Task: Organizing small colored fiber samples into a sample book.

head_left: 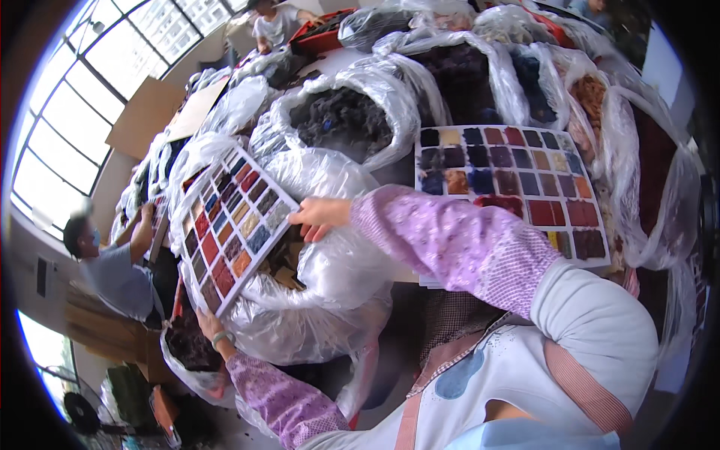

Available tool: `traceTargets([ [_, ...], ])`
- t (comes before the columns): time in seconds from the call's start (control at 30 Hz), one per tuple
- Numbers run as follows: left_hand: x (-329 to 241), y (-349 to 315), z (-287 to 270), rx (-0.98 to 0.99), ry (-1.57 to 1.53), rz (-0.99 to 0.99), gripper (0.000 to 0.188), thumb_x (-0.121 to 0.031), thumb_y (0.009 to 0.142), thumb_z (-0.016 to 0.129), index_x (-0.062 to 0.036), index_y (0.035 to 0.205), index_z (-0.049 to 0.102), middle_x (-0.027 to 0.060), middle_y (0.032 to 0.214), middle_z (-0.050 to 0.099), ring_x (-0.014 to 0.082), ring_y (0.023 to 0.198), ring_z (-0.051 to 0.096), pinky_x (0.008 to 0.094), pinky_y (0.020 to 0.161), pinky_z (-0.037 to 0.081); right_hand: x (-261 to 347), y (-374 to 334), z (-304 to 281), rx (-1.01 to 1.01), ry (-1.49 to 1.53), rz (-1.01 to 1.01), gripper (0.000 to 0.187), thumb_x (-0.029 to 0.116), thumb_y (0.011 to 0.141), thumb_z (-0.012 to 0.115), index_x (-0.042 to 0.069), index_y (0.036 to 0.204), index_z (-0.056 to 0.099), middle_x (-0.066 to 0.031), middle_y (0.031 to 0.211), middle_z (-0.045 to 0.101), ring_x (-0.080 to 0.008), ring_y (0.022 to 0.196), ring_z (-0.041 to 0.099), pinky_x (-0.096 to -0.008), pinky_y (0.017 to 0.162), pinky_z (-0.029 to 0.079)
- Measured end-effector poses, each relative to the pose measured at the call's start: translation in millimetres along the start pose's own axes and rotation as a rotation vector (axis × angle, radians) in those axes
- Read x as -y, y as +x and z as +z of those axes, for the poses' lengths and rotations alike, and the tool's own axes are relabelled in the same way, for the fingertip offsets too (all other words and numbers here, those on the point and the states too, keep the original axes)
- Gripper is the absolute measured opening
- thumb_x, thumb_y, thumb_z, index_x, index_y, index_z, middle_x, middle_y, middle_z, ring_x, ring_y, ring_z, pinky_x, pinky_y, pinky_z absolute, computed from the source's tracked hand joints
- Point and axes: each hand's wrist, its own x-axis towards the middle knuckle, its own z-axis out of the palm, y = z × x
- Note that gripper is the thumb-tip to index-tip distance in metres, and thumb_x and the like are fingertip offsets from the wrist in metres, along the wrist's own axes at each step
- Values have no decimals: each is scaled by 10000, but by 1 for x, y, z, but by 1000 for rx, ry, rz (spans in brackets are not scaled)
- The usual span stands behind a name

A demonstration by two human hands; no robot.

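A white-framed sample board with a grid of coloured fibre swatches is tilted in front of me, over clear plastic bags. My right hand grips its right edge, with the thumb and fingers closed on the frame. At the board's near lower corner, my left hand holds on; its fingers are partly hidden behind the board. A second swatch board lies to the right, partly covered by my right sleeve. Just under the held board bulges a clear plastic bag.
Open plastic bags of loose fibre crowd the table, including one of dark grey fibre. On the left a co-worker handles another board. A person sits beside a red tray at the far end. Cardboard stands by the windows.
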Motion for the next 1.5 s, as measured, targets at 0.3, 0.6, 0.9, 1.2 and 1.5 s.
traceTargets([
  [0.3, -172, -129, -65, -91, -1017, -198, 638, -113, 743, 567, -140, 1321, 298, 69, 900, 520, 170, 808, 505, 280, 652, 397, -3, 49, -25, -913, 178, -144, 284, 267, 745, 602, 13, 872, 599, -71, 792, 610, -142, 677, 574, -284, 588, 474],
  [0.6, -318, -364, -51, 203, -1070, 279, 545, -200, 837, 542, -63, 1314, 316, 66, 809, 516, 116, 701, 488, 209, 594, 411, -4, -174, -208, -871, 721, -489, 223, 182, 819, 528, -16, 909, 577, -102, 829, 621, -204, 730, 608, -330, 675, 494],
  [0.9, -318, -344, -18, 196, -591, 409, 533, -214, 794, 614, -12, 1242, 408, 148, 1144, 525, 305, 1014, 513, 371, 826, 414, -103, -429, -393, -1080, 406, -215, 250, 207, 806, 576, -12, 924, 595, -72, 846, 627, -168, 734, 591, -308, 676, 471],
  [1.2, -320, -355, 13, 778, -772, 490, 723, -21, 621, 721, -16, 1266, 395, 166, 1221, 486, 253, 1118, 473, 333, 930, 356, -156, -409, -419, -1314, -82, -84, 281, 230, 734, 664, -1, 894, 648, -54, 876, 637, -136, 824, 561, -259, 763, 408],
  [1.5, -338, -348, 38, 669, -878, 433, 598, -59, 723, 653, 29, 1255, 393, 177, 1288, 405, 254, 1177, 406, 360, 978, 321, -142, -407, -403, -1535, -847, 164, 328, 351, 721, 534, 73, 858, 642, -157, 827, 624, -287, 776, 597, -361, 700, 445],
])
